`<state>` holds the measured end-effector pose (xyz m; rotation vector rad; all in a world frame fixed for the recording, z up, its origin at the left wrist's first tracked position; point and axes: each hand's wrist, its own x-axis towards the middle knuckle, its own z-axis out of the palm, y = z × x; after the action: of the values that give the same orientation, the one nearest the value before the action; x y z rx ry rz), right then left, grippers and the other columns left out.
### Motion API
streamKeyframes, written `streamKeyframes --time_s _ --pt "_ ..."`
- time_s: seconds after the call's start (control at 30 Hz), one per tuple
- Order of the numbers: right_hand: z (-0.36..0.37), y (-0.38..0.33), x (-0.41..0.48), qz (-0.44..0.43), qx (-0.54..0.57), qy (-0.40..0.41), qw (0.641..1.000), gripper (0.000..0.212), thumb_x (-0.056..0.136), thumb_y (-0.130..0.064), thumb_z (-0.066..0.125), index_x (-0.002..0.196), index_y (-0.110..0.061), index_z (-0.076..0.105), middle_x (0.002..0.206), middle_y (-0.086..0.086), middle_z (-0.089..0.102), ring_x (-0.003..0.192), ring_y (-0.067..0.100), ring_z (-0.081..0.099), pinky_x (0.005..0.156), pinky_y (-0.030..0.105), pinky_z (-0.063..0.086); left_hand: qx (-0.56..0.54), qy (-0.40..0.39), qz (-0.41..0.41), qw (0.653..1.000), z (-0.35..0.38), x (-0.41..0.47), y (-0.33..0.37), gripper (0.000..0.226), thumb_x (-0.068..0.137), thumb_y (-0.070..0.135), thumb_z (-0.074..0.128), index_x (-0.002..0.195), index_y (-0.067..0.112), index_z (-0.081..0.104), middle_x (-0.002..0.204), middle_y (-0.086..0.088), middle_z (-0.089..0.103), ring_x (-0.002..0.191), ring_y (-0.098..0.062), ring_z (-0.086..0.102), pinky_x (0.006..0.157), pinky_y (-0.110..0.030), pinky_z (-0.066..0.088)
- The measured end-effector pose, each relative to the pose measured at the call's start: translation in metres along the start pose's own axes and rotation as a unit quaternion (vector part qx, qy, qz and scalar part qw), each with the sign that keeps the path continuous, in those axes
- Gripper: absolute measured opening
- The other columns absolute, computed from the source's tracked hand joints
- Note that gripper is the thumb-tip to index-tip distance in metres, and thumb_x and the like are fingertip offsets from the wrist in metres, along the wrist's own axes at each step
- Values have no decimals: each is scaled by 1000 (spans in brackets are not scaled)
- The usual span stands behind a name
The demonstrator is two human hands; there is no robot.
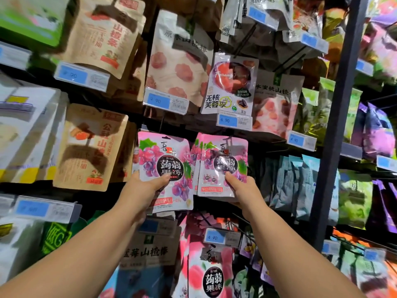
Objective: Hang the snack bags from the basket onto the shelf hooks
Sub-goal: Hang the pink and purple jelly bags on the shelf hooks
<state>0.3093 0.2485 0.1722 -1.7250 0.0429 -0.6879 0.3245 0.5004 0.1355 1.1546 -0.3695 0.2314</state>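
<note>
Scanning left to right, we log blurred white boxes (25, 130) at the far left edge. Next come an upper kraft pouch (103, 35) and a lower kraft pouch (90, 147) hanging on the dark shelf, with a blue price tag (81, 76) between them. Next is the left hand (148, 188), raised, thumb pressed across the lower front of a pink grape jelly bag (165, 160), fingers hidden behind it, so we call it a pinch. That bag is upright, held up in front of the shelf below a white pouch with red fruit slices (178, 67). Just beside it on the right is a fanned stack of matching pink bags (223, 166). The right hand (242, 190) pinches the stack, thumb on the front, fingers curled under the bottom edge. We cannot tell whether either bag top sits on a hook. Above the stack hangs a white plum bag (231, 82) with a 4.90 tag (234, 121) under it, and black wire hooks (247, 40) show higher up. Below the hands we see a pink peach jelly bag (210, 274). Further right are teal bags (290, 186), a dark upright post (341, 125), then green bags (354, 201) and purple bags (378, 136), all blurred.
</note>
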Motion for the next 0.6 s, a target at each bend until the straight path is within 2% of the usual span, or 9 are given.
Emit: streamKeyframes --time_s 0.03,0.1,0.17,0.23,0.27,0.33,0.4,0.47,0.6 --pt "1 2 1 4 -8 5 1000 68 60 -64 76 109 -17 68 102 5 75 95 26 72 90 50 57 -1 0 0 1000 1 -1 2 94 47 46 91 129 18 54 109 -12 72 94 -33 72 86 -58 55" --pt "3 1 -6 -2 -34 21 999 48 76 -56 73 103 -17 66 100 9 74 91 27 71 85 46 58 -8 -11 -2 1000 4 -4 5 96 45 48 90 129 18 53 109 -11 73 94 -32 72 87 -58 55" --pt "1 3 -10 -8 -99 55 994 42 87 -52 66 105 -15 58 106 11 66 93 28 64 79 41 51 -19 -23 4 1000 10 -9 10 66 67 33 88 123 17 57 104 -10 74 95 -31 71 90 -55 55" --pt "-1 -1 -20 -26 -191 118 974 59 87 -55 64 126 -15 47 124 10 52 112 30 52 89 41 44 -25 -32 5 999 16 -11 9 35 81 16 79 112 15 63 97 -9 75 92 -29 70 87 -47 57" --pt "-2 -3 -26 -54 -228 147 961 63 87 -56 62 132 -16 44 130 10 48 122 31 46 96 42 40 -28 -36 3 999 18 -10 8 27 83 12 76 107 14 65 91 -8 76 85 -25 71 80 -41 58" --pt "-2 -10 -42 -128 -268 165 940 50 91 -52 59 127 -18 50 126 4 51 125 27 41 99 40 35 -42 -49 4 998 25 -11 7 18 85 7 73 101 12 66 79 -2 76 69 -15 71 60 -27 57" --pt "-1 -15 -52 -177 -233 119 949 26 95 -47 56 103 -23 60 104 -6 60 107 20 52 87 36 42 -51 -68 5 996 33 -13 8 14 87 6 70 99 10 67 72 2 75 59 -7 69 51 -19 52" --pt "1 -21 -61 -167 -119 15 979 18 96 -43 56 93 -26 60 89 -8 62 87 15 59 81 38 51 -45 -86 8 995 43 -13 9 10 89 4 68 97 10 67 69 2 74 56 -6 67 49 -17 51" --pt "0 -20 -66 -108 -46 -128 985 20 95 -42 57 114 -38 52 116 -11 61 102 1 60 85 27 51 -30 -117 -2 993 64 -15 14 18 90 5 66 108 5 68 89 -11 76 72 -20 73 61 -29 58"
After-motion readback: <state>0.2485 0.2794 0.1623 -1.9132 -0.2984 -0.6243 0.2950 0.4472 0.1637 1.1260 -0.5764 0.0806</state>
